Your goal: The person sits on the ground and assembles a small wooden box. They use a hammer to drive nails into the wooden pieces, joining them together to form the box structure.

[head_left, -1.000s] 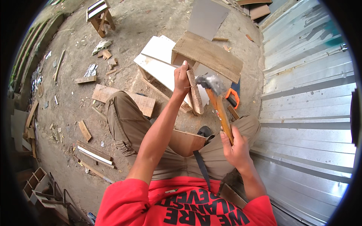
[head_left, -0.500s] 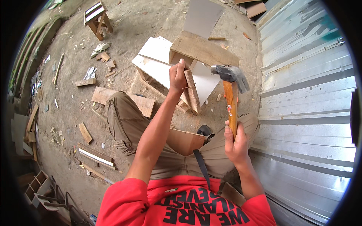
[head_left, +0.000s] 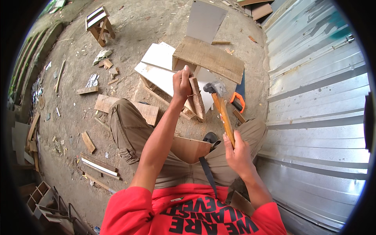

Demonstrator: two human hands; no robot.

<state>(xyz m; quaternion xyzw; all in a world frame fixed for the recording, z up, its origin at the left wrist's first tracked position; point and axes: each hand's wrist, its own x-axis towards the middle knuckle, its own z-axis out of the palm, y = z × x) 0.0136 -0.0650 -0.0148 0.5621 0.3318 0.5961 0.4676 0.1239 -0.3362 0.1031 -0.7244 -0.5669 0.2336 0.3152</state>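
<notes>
My left hand (head_left: 181,84) is closed round a short piece of wood (head_left: 198,100), held up on edge in front of me. A thin nail (head_left: 190,95) juts from its left side, just below my fingers. My right hand (head_left: 237,153) grips the wooden handle of a claw hammer (head_left: 223,114). The hammer's metal head is up near the wood's right side, with a gap between them. Behind my left hand stand a white panelled wooden piece (head_left: 156,72) and a brown wooden box (head_left: 209,55).
A saw with an orange handle (head_left: 239,102) lies right of the hammer. Loose boards (head_left: 147,111) and offcuts litter the ground to the left. A small wooden stool (head_left: 98,25) stands far left. Corrugated metal sheeting (head_left: 317,117) walls off the right side.
My right hand has swung the hammer left, bringing its head closer to the wood. The orange saw handle has come into sight. My left hand keeps its hold, almost unmoved.
</notes>
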